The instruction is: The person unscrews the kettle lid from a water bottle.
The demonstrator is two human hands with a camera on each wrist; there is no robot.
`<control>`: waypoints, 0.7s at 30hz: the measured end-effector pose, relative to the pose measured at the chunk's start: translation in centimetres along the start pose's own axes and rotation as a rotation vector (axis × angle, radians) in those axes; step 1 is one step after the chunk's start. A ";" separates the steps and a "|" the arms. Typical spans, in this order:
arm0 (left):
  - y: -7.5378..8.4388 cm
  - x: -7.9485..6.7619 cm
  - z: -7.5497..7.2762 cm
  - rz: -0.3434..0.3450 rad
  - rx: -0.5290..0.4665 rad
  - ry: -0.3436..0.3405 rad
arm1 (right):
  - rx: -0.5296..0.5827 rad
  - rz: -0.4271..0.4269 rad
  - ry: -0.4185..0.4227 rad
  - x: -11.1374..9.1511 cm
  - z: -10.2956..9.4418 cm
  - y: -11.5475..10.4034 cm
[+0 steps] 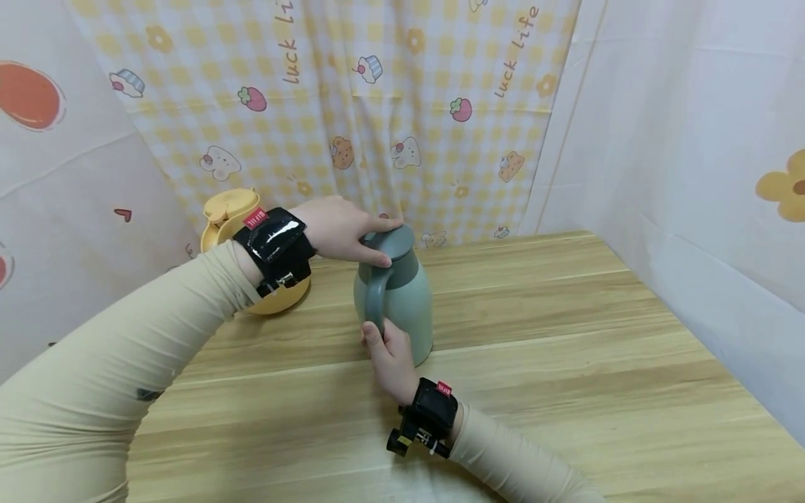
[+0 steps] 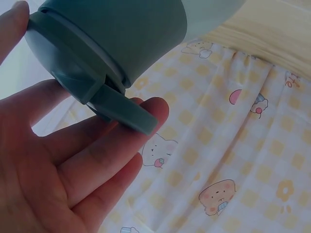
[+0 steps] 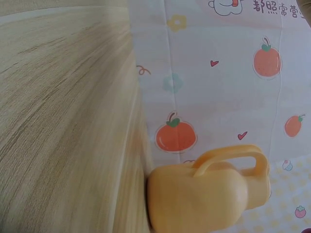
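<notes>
A pale green thermos jug (image 1: 410,307) stands upright on the wooden table, with a darker grey-green neck, lid (image 1: 396,242) and handle (image 1: 375,297). From the left, my left hand (image 1: 333,227) reaches over the top and holds the lid between thumb and fingers. Up close in the left wrist view, a flat tab (image 2: 127,115) juts from the lid beside the fingertips. Low on the handle, my right hand (image 1: 395,360) grips it with the thumb on the near side. The right wrist view does not show this hand's hold.
A yellow jug (image 3: 197,199) with a looped handle stands at the back left, partly hidden behind the left wrist in the head view. Behind the wooden table (image 1: 553,349) hangs a yellow checked curtain (image 1: 302,126). White printed cloth (image 1: 679,154) borders the right side.
</notes>
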State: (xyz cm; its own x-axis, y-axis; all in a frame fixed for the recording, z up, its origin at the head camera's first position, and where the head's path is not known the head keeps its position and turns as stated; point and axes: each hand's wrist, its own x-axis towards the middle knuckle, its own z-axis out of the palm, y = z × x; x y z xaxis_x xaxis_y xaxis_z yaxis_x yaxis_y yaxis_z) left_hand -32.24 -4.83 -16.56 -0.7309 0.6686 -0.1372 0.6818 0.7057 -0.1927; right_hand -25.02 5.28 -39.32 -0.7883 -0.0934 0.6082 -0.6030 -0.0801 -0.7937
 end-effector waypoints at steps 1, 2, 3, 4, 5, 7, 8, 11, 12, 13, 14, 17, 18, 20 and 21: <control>0.0 0.0 0.0 -0.001 0.002 0.004 | 0.000 0.007 -0.001 0.0 0.0 0.0; 0.1 0.0 0.0 0.001 0.001 0.009 | -0.002 0.013 -0.002 0.0 0.0 0.0; 0.1 0.0 0.0 0.001 0.002 0.012 | -0.002 0.020 -0.004 0.0 0.0 0.0; 0.2 0.0 0.0 0.003 0.002 0.015 | -0.005 0.024 -0.005 0.0 -0.1 -0.1; 0.2 0.0 -0.1 0.005 0.001 0.020 | -0.007 0.027 -0.007 0.0 -0.1 -0.1; 0.2 0.0 -0.1 0.005 -0.001 0.025 | -0.009 0.031 -0.012 0.1 -0.1 -0.2; 0.2 0.0 -0.1 0.005 -0.001 0.026 | -0.008 0.032 -0.015 0.1 -0.1 -0.2; 0.2 0.0 -0.1 0.007 0.001 0.028 | 0.001 0.036 -0.022 0.2 -0.2 -0.9; 0.3 0.0 -0.1 0.005 0.004 0.027 | 0.007 0.030 -0.022 0.2 -0.3 -1.4; 0.3 0.0 -0.1 0.004 0.005 0.027 | 0.012 0.024 -0.021 0.2 -0.3 -1.9; 0.3 0.0 -0.2 0.002 0.006 0.027 | 0.014 0.022 -0.020 0.2 -0.3 -2.4; 0.4 -0.1 -0.2 -0.006 0.006 0.024 | 0.010 0.010 -0.018 0.2 -0.4 -3.9; 0.3 0.0 -0.2 -0.008 0.006 0.023 | 0.009 0.009 -0.018 0.2 -0.4 -3.9; 0.4 -0.1 -0.2 -0.013 0.006 0.020 | 0.004 0.020 -0.021 0.2 -0.4 -4.0; 0.4 -0.1 -0.2 -0.015 0.006 0.019 | 0.003 0.020 -0.021 0.2 -0.4 -4.0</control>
State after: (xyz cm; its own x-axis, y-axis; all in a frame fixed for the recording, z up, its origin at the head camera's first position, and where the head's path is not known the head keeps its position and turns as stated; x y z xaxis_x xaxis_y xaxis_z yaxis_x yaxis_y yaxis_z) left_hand -31.90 -4.52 -16.42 -0.7399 0.6628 -0.1154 0.6708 0.7140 -0.2006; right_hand -22.78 5.98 -36.06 -0.7971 -0.1158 0.5926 -0.5870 -0.0814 -0.8055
